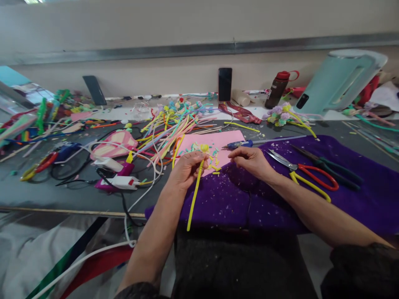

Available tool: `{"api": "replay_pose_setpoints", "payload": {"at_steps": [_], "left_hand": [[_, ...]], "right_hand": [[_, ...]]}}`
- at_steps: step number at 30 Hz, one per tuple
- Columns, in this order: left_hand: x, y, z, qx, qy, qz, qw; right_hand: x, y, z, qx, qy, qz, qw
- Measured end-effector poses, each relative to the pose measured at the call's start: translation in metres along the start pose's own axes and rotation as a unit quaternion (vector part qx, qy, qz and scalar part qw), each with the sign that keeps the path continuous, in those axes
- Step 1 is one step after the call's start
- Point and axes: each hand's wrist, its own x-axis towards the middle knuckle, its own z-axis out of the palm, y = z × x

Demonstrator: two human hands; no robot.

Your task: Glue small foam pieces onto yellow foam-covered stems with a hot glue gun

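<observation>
My left hand [191, 166] pinches a yellow pipe cleaner [195, 199] near its top, where it is coiled into a small knot; its straight end hangs down over the purple cloth [218, 203]. To the right, my right hand [249, 161] hovers by the edge of the pink sheet [230, 139], thumb and fingertips together; anything between them is too small to make out. Short yellow and teal snippets lie on the sheet around the coil. A blue-handled tool [240, 144] rests just beyond my right hand. Red-handled scissors [318, 174] and dark green pliers [336, 168] lie farther right.
Loose pipe cleaners [174, 124] are heaped behind my left hand. Chargers [121, 182] and cables lie at the left. Along the back stand a phone [225, 84], a dark bottle [277, 90] and a mint kettle [333, 83]. A flower bundle [282, 115] sits before the bottle.
</observation>
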Motion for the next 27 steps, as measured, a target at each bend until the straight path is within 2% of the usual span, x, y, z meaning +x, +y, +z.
{"api": "replay_pose_setpoints", "payload": {"at_steps": [7,10,17,22,27], "left_hand": [[0.001,-0.002,0.0,0.0,-0.013,-0.001,1.0],[0.001,-0.001,0.0,0.002,-0.009,-0.001,1.0],[-0.001,0.0,0.001,0.015,-0.002,-0.001,1.0],[0.0,0.001,0.0,0.011,-0.007,0.009,1.0],[-0.002,0.005,0.001,-0.007,0.008,0.015,1.0]], "right_hand": [[0.003,0.004,-0.003,-0.01,-0.004,0.01,1.0],[0.007,0.007,-0.01,-0.004,0.0,0.042,0.999],[0.017,0.004,-0.031,-0.004,0.119,0.059,0.991],[0.02,0.005,-0.04,-0.027,0.142,0.051,0.988],[0.023,0.017,-0.048,-0.133,0.147,0.008,0.98]]}}
